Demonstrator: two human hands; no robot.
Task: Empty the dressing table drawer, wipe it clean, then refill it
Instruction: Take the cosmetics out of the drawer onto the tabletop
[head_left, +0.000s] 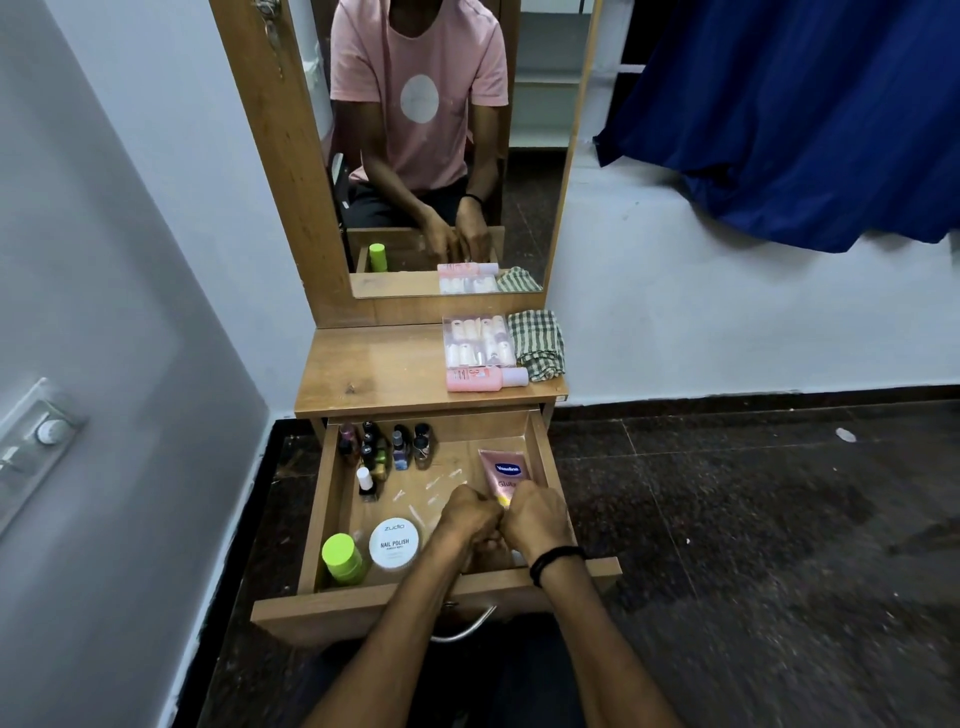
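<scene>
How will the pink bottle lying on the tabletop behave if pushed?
The pink bottle lies on its side and looks round, so it may roll. It seems to be smooth plastic, so it is probably light and not fragile.

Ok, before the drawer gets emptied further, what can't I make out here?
Head view:
What the left hand and right hand hold: curled together, covering it.
Pink tube: lower end behind both hands.
Drawer: front right corner under the wrists.
Small bottles: labels too small, shaded.
Handle: partly behind the left forearm.
</scene>
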